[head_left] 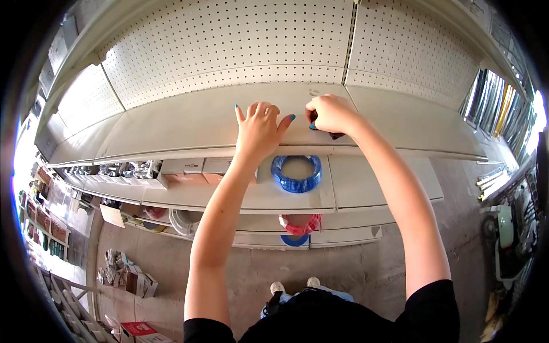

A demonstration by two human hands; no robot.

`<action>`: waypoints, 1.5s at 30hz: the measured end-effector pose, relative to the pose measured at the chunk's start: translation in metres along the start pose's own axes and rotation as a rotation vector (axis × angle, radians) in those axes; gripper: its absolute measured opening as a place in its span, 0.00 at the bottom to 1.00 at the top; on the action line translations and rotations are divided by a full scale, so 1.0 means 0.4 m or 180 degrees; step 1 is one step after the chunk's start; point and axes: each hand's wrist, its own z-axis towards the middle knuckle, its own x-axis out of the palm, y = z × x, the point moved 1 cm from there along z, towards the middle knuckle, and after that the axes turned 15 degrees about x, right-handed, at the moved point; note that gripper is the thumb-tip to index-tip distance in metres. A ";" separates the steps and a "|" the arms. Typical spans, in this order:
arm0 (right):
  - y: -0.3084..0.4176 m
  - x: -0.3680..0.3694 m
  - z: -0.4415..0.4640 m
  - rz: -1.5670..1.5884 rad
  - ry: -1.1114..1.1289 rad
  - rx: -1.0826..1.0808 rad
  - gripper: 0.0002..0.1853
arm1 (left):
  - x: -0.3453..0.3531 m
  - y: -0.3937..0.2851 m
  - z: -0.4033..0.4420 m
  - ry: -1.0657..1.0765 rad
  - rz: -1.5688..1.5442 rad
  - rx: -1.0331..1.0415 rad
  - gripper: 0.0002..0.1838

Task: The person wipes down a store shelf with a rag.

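My right hand (333,114) is closed around a crumpled dark maroon cloth (336,136), pressed against the top shelf (189,131) near a seam between panels. Most of the cloth is hidden under my fingers. To its left, my left hand (261,126) is on or just over the same shelf, thumb and little finger spread, holding nothing. A faint smudge (314,92) marks the shelf surface behind my right hand.
Perforated back panels (229,46) rise behind the shelf. Below are a blue coil (297,184), a red coil (300,229), and cardboard boxes (183,167). More boxes (128,277) lie on the floor at left. Long bars (497,106) stand at right.
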 end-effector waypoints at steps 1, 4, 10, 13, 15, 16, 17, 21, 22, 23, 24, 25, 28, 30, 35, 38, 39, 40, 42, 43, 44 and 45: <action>-0.001 0.006 0.015 0.0042 -0.0152 -0.0210 0.07 | 0.001 0.003 -0.001 -0.0016 0.0023 0.0006 0.20; -0.012 0.038 0.037 0.0260 -0.0432 -0.0718 0.04 | -0.001 0.006 0.004 0.0094 -0.0027 -0.0079 0.20; -0.011 0.052 -0.007 0.0509 -0.0221 -0.1360 0.06 | -0.004 0.007 -0.003 0.0108 0.0057 -0.0044 0.19; -0.017 0.056 -0.032 0.0589 -0.0358 -0.1290 0.05 | 0.007 0.013 -0.004 0.0334 0.0324 -0.0107 0.20; -0.026 0.055 -0.032 0.0620 -0.0420 -0.1255 0.05 | 0.006 0.012 -0.002 0.0433 0.0426 -0.0074 0.21; -0.043 0.057 -0.027 0.0658 -0.0467 -0.1313 0.05 | 0.007 0.011 -0.002 0.0481 0.0473 -0.0070 0.21; -0.071 0.060 -0.019 0.0691 -0.0506 -0.1378 0.05 | 0.009 0.011 -0.002 0.0454 0.0453 -0.0061 0.21; -0.195 0.025 -0.059 0.0767 -0.0563 -0.1166 0.06 | 0.009 0.014 -0.005 0.0417 0.0339 -0.0058 0.22; -0.223 0.008 -0.075 0.0811 -0.0491 -0.1151 0.06 | 0.008 0.014 -0.004 0.0416 0.0299 -0.0058 0.22; -0.251 -0.005 -0.092 0.0867 -0.0435 -0.0995 0.07 | 0.006 0.011 -0.003 0.0381 0.0295 -0.0064 0.22; -0.267 -0.010 -0.104 0.0925 -0.0379 -0.0838 0.07 | 0.003 0.006 -0.003 0.0346 0.0293 -0.0069 0.22; -0.270 -0.010 -0.107 0.0832 -0.0447 -0.0819 0.06 | 0.002 0.003 -0.002 0.0311 0.0291 -0.0073 0.22; -0.263 -0.003 -0.113 0.0687 -0.0618 -0.0900 0.04 | 0.004 -0.003 0.000 0.0102 0.0315 -0.0098 0.21; -0.226 0.009 -0.113 0.0764 -0.0683 -0.1138 0.04 | 0.003 -0.003 -0.001 -0.0003 0.0353 -0.0028 0.20; -0.021 0.072 -0.085 0.0656 -0.0665 -0.1361 0.05 | 0.011 0.000 -0.005 -0.0171 0.0372 0.0081 0.19; 0.060 0.091 -0.070 0.0782 -0.0666 -0.1358 0.05 | 0.006 0.006 -0.009 -0.0168 0.0290 0.0090 0.20; 0.060 0.092 -0.072 0.0844 -0.0661 -0.1367 0.05 | 0.005 0.007 -0.008 -0.0147 0.0290 0.0063 0.20; 0.055 0.093 -0.073 0.0903 -0.0657 -0.1375 0.04 | 0.004 0.008 -0.008 -0.0129 0.0287 0.0036 0.19; 0.036 0.093 -0.077 0.1011 -0.0655 -0.1329 0.04 | 0.011 0.012 -0.009 -0.0127 0.0305 0.0075 0.18; 0.018 0.093 -0.082 0.1063 -0.0654 -0.1276 0.03 | 0.012 0.014 -0.009 -0.0125 0.0317 0.0095 0.18; -0.001 0.091 -0.089 0.1119 -0.0651 -0.1223 0.03 | 0.009 0.014 -0.010 -0.0106 0.0290 0.0123 0.18; -0.022 0.080 -0.097 0.1022 -0.0724 -0.1261 0.04 | 0.006 0.013 -0.011 -0.0085 0.0267 0.0152 0.18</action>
